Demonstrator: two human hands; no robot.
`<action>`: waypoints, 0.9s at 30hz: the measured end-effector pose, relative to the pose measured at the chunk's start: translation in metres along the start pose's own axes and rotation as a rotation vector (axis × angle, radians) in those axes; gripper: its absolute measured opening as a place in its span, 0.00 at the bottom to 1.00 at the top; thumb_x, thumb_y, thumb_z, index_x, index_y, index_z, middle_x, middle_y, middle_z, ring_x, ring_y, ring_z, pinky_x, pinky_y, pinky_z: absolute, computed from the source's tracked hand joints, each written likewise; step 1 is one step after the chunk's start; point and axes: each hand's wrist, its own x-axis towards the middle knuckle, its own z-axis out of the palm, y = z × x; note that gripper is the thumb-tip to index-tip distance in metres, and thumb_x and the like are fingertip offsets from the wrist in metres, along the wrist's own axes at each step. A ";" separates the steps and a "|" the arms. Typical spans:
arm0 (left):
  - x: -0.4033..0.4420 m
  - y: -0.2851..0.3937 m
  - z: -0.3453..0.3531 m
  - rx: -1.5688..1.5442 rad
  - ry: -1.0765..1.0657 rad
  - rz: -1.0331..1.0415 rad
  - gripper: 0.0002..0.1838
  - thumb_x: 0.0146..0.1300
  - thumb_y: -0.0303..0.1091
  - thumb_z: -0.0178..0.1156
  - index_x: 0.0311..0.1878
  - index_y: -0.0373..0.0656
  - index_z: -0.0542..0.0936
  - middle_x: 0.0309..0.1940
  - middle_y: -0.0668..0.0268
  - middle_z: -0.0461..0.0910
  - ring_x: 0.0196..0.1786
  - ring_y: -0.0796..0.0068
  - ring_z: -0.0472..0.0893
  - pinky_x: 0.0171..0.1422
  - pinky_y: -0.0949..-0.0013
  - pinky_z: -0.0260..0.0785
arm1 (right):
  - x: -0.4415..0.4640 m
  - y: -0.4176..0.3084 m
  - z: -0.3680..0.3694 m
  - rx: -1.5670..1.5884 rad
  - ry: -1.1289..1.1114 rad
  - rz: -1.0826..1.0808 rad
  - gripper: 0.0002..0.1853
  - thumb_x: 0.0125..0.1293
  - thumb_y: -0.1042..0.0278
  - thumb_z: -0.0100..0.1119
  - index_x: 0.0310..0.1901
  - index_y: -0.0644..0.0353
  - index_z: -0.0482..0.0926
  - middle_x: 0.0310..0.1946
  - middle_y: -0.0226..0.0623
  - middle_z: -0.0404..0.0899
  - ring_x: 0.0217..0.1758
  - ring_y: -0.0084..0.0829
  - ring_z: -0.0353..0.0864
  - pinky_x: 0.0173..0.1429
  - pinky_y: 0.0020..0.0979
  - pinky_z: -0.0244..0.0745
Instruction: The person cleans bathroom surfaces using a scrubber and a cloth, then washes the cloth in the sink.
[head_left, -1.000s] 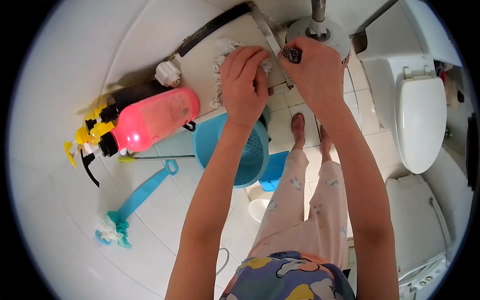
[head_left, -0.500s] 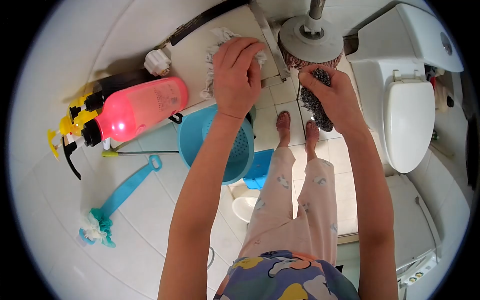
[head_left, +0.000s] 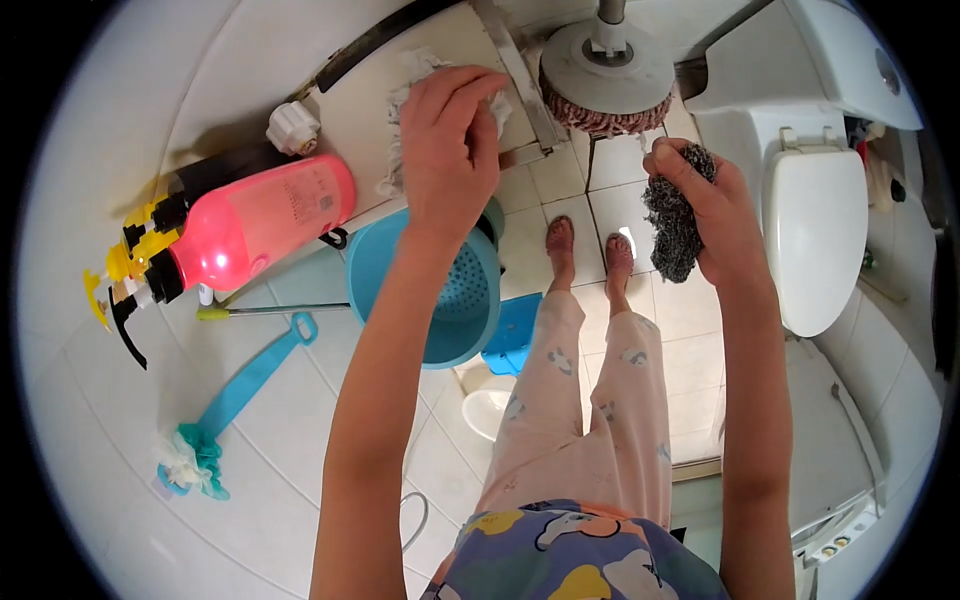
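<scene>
The hands are well apart. The right hand [head_left: 712,200] is closed around a grey scrubber [head_left: 675,238], its thumb across it, over the tiled floor [head_left: 682,305]. The left hand [head_left: 448,125] rests over a white cloth [head_left: 394,150] on the shelf [head_left: 470,40]; whether its fingers grip the cloth, I cannot tell.

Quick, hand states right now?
Left hand: fingers bent over the crumpled white cloth; whether it grips it cannot be told.
Right hand: closed, holding the dark grey scrubber.
</scene>
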 end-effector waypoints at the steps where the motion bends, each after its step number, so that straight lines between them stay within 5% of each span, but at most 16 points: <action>1: 0.001 0.005 -0.002 -0.006 -0.005 -0.011 0.14 0.50 0.19 0.54 0.40 0.44 0.79 0.42 0.68 0.76 0.47 0.63 0.73 0.53 0.62 0.63 | 0.003 0.000 -0.003 -0.031 -0.002 -0.017 0.10 0.58 0.63 0.63 0.35 0.60 0.80 0.24 0.26 0.76 0.25 0.16 0.71 0.29 0.20 0.67; 4: 0.005 0.029 -0.013 0.306 -0.044 0.148 0.14 0.50 0.20 0.56 0.40 0.46 0.79 0.43 0.68 0.76 0.47 0.64 0.73 0.53 0.62 0.63 | 0.010 0.002 -0.008 -0.326 0.101 -0.131 0.11 0.55 0.62 0.66 0.31 0.62 0.81 0.20 0.26 0.75 0.21 0.16 0.70 0.27 0.21 0.67; 8: -0.001 0.033 -0.009 0.167 -0.221 0.148 0.14 0.46 0.25 0.63 0.39 0.48 0.80 0.42 0.69 0.76 0.46 0.65 0.73 0.52 0.64 0.64 | 0.021 0.011 -0.023 -0.621 0.255 -0.250 0.11 0.53 0.62 0.68 0.28 0.62 0.81 0.15 0.28 0.74 0.18 0.16 0.68 0.25 0.21 0.66; 11: -0.001 0.036 -0.006 0.175 -0.317 0.155 0.14 0.42 0.27 0.66 0.36 0.48 0.81 0.39 0.71 0.77 0.42 0.65 0.75 0.49 0.65 0.65 | 0.034 0.029 -0.033 -0.752 0.337 -0.570 0.08 0.52 0.64 0.67 0.32 0.56 0.83 0.19 0.31 0.78 0.19 0.26 0.74 0.28 0.26 0.68; 17: -0.009 0.027 -0.010 0.106 -0.189 0.244 0.08 0.42 0.25 0.66 0.28 0.45 0.78 0.32 0.72 0.76 0.35 0.67 0.76 0.40 0.68 0.66 | 0.036 0.020 -0.003 -0.681 0.146 -0.437 0.07 0.55 0.62 0.62 0.35 0.50 0.84 0.28 0.33 0.81 0.30 0.34 0.80 0.35 0.31 0.73; 19: 0.004 0.027 -0.016 0.174 -0.147 0.199 0.06 0.46 0.25 0.65 0.28 0.42 0.76 0.31 0.69 0.75 0.36 0.67 0.76 0.38 0.70 0.65 | 0.048 0.025 0.022 -0.674 0.046 -0.715 0.09 0.56 0.67 0.59 0.38 0.52 0.83 0.35 0.34 0.81 0.36 0.36 0.80 0.41 0.34 0.74; 23: 0.020 0.006 0.000 -0.062 -0.062 -0.297 0.05 0.57 0.26 0.59 0.29 0.38 0.73 0.32 0.61 0.76 0.35 0.66 0.74 0.39 0.71 0.65 | 0.070 0.033 0.058 -0.520 0.019 -0.769 0.11 0.56 0.70 0.57 0.42 0.51 0.82 0.42 0.33 0.79 0.41 0.38 0.79 0.46 0.36 0.74; 27: 0.017 -0.004 0.008 0.080 -0.058 -0.098 0.04 0.58 0.24 0.58 0.31 0.36 0.73 0.34 0.63 0.76 0.37 0.72 0.73 0.44 0.73 0.64 | 0.065 0.035 0.057 -0.464 0.014 -0.727 0.11 0.56 0.70 0.57 0.42 0.50 0.82 0.42 0.32 0.79 0.41 0.39 0.78 0.46 0.35 0.74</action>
